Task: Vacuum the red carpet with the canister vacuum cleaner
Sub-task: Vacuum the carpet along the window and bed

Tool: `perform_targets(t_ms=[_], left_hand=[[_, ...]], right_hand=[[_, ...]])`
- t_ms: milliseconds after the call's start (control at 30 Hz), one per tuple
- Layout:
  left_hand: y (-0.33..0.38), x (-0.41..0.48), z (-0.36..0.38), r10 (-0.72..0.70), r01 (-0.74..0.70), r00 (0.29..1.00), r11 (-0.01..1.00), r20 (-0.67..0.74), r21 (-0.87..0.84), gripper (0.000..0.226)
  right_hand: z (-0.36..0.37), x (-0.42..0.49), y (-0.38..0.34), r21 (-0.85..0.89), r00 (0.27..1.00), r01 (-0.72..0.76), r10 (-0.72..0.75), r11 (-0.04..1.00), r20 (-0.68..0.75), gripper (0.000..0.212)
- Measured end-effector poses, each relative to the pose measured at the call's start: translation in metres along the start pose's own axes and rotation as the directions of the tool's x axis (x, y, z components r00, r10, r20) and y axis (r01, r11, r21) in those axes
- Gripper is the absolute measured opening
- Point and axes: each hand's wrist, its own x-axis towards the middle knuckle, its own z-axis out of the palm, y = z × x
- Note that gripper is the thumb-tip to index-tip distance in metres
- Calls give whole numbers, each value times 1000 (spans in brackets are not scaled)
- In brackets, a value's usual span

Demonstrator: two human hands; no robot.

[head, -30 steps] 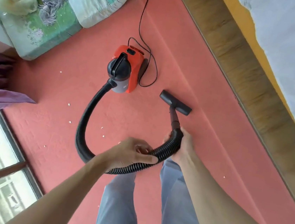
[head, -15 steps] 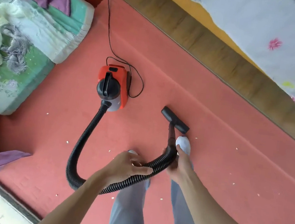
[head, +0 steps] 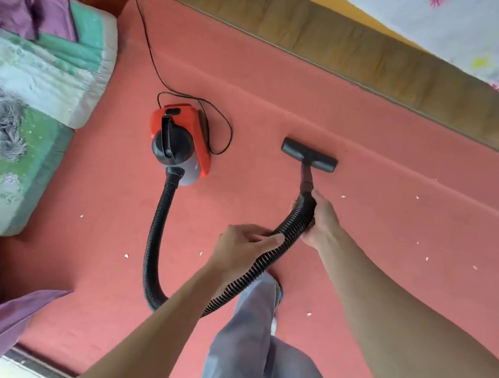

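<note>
Red carpet [head: 372,134] carries vacuum [head: 182,137] towards its far-left corner | nozzle [head: 309,155] flat on carpet near far edge, beside bed [head: 351,45] | right hand [head: 320,221] curled round hose [head: 155,240] end, just behind nozzle | left hand [head: 241,250] grips hose further along, thumb on top | white crumbs [head: 126,256] scattered on carpet

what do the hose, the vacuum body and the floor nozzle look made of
The hose: likely flexible black plastic, matte, given its ribbed corrugations and bend. The vacuum body: hard plastic, red shell with glossy black dome showing highlights. The floor nozzle: probably rigid black plastic, matte, no shine.
</note>
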Motion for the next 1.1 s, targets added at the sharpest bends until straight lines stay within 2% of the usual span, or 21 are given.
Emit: perform_targets(t_ms=[233,333,400,467,600,767,933,1033,1100], left_hand=[[-27,-64,5,69,-70,985,998,158,0,10],[-50,-83,1,66,-92,976,989,206,119,25],[-62,-85,-3,72,-111,972,980,224,166,16],[-68,-82,-4,63,-106,974,975,217,194,8],[-74,-71,5,77,-130,974,960,214,248,10],[-71,-33,16,89,-135,980,956,179,262,25],[-60,-16,27,105,-138,972,979,209,152,15],[-54,-25,15,80,-120,955,984,285,128,15],[-50,-33,4,34,-82,940,988,340,129,25]], right_hand=[[-60,-38,51,38,996,59,-56,998,-73,33],[-88,-49,88,50,987,36,-28,998,-157,29],[-98,-50,107,67,982,42,-29,997,-188,35],[-100,-45,115,108,981,55,-34,993,-189,36],[-101,-31,113,131,979,61,-34,990,-202,40],[-94,-17,85,123,976,127,-101,984,-195,38],[-92,-21,62,-50,956,192,-198,980,-214,41],[-95,-34,64,-214,941,229,-272,950,-202,22],[-98,-42,69,-314,938,213,-283,925,-199,17]])
